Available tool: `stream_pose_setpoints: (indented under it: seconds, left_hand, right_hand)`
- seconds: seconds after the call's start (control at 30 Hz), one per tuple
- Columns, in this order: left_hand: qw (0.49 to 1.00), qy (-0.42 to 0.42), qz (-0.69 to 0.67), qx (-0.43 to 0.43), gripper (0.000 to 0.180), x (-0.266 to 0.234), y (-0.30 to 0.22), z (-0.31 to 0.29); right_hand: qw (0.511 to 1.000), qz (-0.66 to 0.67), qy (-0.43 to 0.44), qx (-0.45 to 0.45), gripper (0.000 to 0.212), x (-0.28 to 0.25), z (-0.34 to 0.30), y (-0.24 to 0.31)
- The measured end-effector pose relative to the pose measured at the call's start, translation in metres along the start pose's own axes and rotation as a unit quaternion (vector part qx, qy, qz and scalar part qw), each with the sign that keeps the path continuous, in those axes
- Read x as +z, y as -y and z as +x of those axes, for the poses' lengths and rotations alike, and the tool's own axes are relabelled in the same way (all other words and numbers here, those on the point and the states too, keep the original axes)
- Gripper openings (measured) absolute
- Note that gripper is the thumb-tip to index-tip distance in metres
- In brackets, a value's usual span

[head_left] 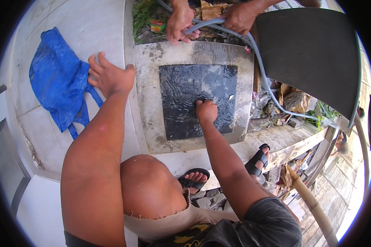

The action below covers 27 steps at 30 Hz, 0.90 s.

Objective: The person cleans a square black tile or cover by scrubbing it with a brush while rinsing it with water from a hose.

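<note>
A pale concrete slab (146, 107) frames a dark square of rippling water (181, 88). At the middle of the square, my right hand (206, 112) is closed, its thumb side up and its fingertips hidden; what it grips, if anything, I cannot make out. My left hand (112, 77) rests with fingers spread on the pale tiled ledge (107, 24), holding nothing. Beside its fingertips lies a crumpled blue cloth with straps (57, 78). Across the slab, another person's hands (239, 18) hold a grey hose (204, 24), its end close to their open palm.
A large black curved panel (311, 57) stands at the upper right. The hose runs below it past rubble and litter (294, 101). A bamboo pole (311, 201) leans at the lower right. My sandalled feet (196, 178) are by the slab's near edge, above broken stones (210, 199).
</note>
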<state>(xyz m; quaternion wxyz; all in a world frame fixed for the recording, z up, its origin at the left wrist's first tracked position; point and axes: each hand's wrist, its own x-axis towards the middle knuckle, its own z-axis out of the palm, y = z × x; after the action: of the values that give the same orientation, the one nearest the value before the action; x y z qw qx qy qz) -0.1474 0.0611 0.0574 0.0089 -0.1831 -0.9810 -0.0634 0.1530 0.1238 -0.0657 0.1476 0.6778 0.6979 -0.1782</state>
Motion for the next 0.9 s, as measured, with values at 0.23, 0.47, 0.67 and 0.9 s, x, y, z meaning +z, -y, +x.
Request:
stream_pose_setpoints:
  seconds: [0.23,0.47,0.67,0.9]
  left_hand:
    - [1.0,0.0,0.0,-0.006,0.092,0.004,-0.007,-0.003]
    - [0.999,-0.018,0.027,-0.004,0.09,-0.002,0.003,0.001]
    - [0.999,-0.012,0.029,0.004,0.09,0.012,0.005,-0.002]
    - [0.999,-0.023,0.036,0.013,0.093,0.009,-0.002,-0.001]
  right_hand:
    - [0.97,0.226,0.089,0.027,0.029,0.002,0.023,-0.06]
    - [0.826,0.541,0.045,0.153,0.014,-0.067,0.047,-0.108]
    - [0.948,0.089,-0.302,0.036,0.069,-0.067,0.056,-0.137]
    - [0.969,0.184,-0.117,-0.112,0.025,-0.04,0.05,-0.092]
